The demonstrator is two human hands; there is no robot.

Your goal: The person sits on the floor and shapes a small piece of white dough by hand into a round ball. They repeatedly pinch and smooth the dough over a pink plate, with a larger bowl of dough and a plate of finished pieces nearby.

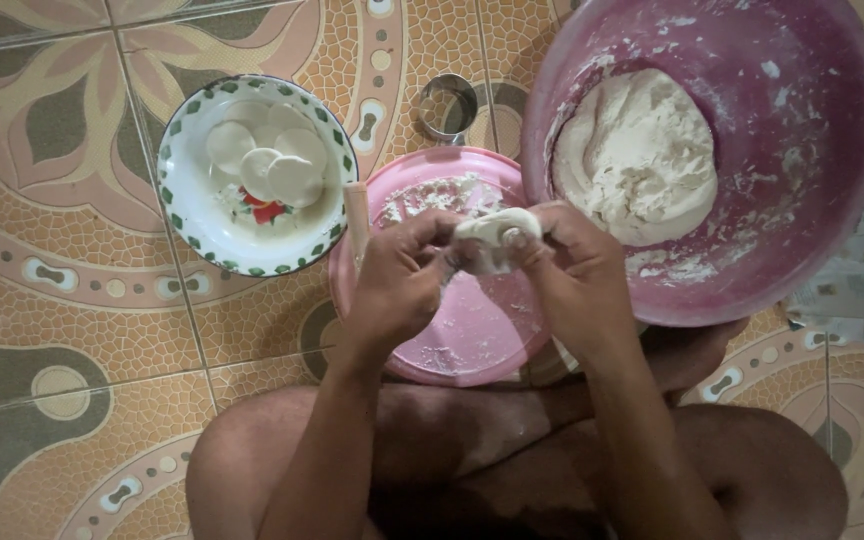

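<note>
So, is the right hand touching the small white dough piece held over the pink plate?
Touching: the head view shows the right hand pinching the small white dough piece, fingers pressed into it.

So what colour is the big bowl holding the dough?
Pink-purple, dusted with flour; the big bowl shows in the head view.

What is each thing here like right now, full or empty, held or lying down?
Dough piece: held up, pinched by both hands.
Left hand: fingers closed on the dough piece.
Right hand: fingers closed on the dough piece.
Big purple bowl: holds a large dough lump, floury inside.
White plate: holds flat dough rounds.
Pink plate: dusted with flour.
Metal ring: standing on the floor, empty.
</note>
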